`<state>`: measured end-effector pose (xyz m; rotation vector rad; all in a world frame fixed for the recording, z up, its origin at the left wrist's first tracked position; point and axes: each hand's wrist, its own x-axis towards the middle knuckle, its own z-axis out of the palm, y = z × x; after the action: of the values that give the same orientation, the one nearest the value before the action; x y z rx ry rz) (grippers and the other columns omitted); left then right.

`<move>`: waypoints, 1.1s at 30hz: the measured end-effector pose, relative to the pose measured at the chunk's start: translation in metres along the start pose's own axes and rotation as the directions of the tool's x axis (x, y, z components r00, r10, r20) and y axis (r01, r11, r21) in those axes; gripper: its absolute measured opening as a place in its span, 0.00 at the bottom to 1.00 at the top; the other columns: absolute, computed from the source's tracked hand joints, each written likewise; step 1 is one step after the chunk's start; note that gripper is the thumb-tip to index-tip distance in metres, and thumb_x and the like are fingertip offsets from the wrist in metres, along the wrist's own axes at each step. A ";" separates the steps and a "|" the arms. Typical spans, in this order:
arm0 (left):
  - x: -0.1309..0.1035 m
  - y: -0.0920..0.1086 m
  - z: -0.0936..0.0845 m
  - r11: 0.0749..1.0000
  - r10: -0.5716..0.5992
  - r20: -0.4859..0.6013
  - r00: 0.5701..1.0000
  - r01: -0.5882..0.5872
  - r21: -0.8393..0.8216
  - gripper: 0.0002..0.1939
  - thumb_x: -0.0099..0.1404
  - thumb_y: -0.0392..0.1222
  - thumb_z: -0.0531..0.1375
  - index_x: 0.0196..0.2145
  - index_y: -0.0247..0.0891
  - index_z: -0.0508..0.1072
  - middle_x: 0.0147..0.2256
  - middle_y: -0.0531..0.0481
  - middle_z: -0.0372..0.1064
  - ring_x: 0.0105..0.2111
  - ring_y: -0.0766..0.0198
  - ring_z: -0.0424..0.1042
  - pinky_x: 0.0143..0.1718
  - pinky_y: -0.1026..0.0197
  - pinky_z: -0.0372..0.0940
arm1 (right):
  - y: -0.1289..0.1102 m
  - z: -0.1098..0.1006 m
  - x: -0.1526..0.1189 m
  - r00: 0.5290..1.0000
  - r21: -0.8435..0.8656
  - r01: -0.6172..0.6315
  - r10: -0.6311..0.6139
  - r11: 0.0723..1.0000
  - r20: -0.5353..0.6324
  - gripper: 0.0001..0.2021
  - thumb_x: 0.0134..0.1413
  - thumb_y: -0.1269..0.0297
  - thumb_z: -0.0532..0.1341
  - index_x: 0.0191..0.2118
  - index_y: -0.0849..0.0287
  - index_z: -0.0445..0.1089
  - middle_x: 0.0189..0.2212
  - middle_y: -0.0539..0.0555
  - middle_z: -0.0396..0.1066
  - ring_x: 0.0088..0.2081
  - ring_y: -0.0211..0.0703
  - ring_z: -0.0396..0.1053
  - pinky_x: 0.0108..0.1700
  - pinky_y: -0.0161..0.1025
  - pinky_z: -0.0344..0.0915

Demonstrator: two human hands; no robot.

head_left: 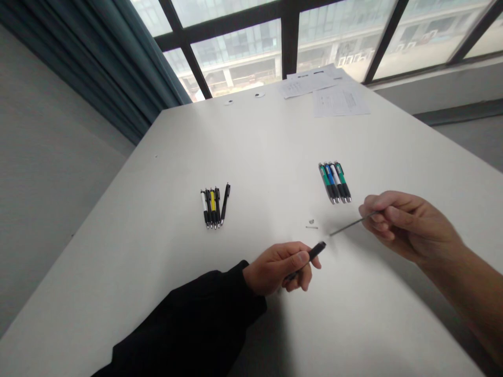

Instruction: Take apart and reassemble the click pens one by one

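My left hand [283,267] is closed around a dark pen barrel [317,250], whose end points up and to the right. Between thumb and fingers, my right hand [404,225] pinches a thin grey pen refill [349,225]. The refill's lower tip is close to the barrel's end, with a small gap between them. Just beyond the left hand, a small thin part [312,227] and a tiny greyish piece [312,221] lie on the white table [251,152]; both are too small to name.
At the left lies a group of several pens [212,208], black, white and yellow. A row of several green, blue and white pens [334,182] lies at the right. Papers [338,99] and two small white round pieces [260,95] are near the far edge by the window.
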<state>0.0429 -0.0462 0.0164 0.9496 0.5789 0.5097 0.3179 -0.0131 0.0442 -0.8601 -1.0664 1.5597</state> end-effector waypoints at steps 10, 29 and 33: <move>-0.004 0.002 0.002 0.997 -0.055 0.102 0.993 0.050 0.056 0.22 0.71 0.57 0.56 0.38 0.31 0.72 0.22 0.53 0.65 0.16 0.74 0.54 0.18 0.66 0.48 | 0.004 0.004 0.003 0.995 0.010 -0.075 0.075 0.997 -0.068 0.10 0.50 0.55 0.73 0.31 0.55 0.77 0.21 0.50 0.65 0.22 0.35 0.59 0.20 0.34 0.53; 0.002 -0.001 0.003 0.996 -0.070 0.023 0.997 0.069 0.048 0.21 0.71 0.56 0.56 0.41 0.32 0.70 0.22 0.56 0.64 0.15 0.74 0.53 0.17 0.67 0.49 | 0.010 0.019 -0.006 0.982 -0.317 0.001 0.058 0.949 0.178 0.04 0.53 0.63 0.71 0.33 0.57 0.80 0.25 0.53 0.73 0.26 0.39 0.68 0.28 0.38 0.65; 0.002 -0.001 0.002 0.994 -0.078 0.024 0.997 0.076 0.078 0.21 0.71 0.56 0.56 0.42 0.31 0.71 0.22 0.55 0.65 0.15 0.74 0.54 0.17 0.67 0.49 | 0.012 0.032 -0.008 0.966 -0.361 -0.042 0.130 0.932 0.222 0.06 0.51 0.61 0.72 0.30 0.58 0.81 0.26 0.54 0.75 0.28 0.40 0.69 0.30 0.37 0.66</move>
<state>0.0459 -0.0471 0.0162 1.0022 0.6121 0.4069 0.2868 -0.0287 0.0446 -0.9844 -1.5393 1.6006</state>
